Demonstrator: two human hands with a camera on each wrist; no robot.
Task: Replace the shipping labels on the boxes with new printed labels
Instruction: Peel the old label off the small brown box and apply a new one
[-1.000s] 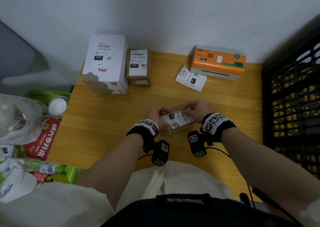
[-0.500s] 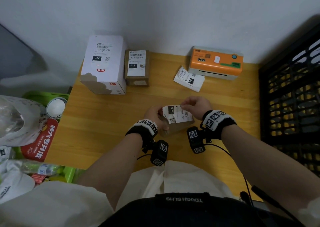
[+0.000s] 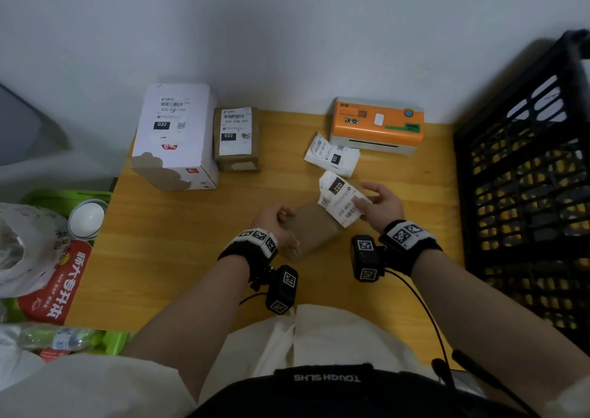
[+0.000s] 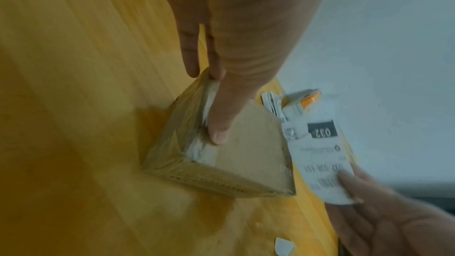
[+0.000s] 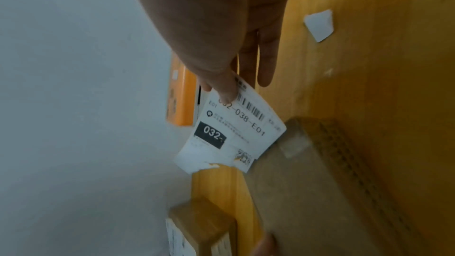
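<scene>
A small brown cardboard box (image 3: 314, 229) (image 4: 246, 147) (image 5: 307, 192) lies on the wooden table (image 3: 166, 258) in front of me, its top bare. My left hand (image 3: 289, 229) (image 4: 214, 104) grips its left edge, thumb on top and fingers down the side. My right hand (image 3: 367, 199) (image 5: 243, 85) pinches a torn white shipping label (image 3: 340, 200) (image 4: 317, 155) (image 5: 234, 129) marked 032, held just off the box's far right corner. An orange label printer (image 3: 378, 124) stands at the back, with printed labels (image 3: 332, 156) lying before it.
A white box (image 3: 174, 136) and a small brown box (image 3: 236, 136), both labelled, stand at the back left. A black crate (image 3: 526, 178) flanks the right. A green bin (image 3: 48, 200) with bags and a bowl (image 3: 87, 219) sits left. A white paper scrap (image 5: 319, 24) lies on the table.
My right hand has peeled the label off the box top and carried it up and to the right. The left hand has stayed on the box.
</scene>
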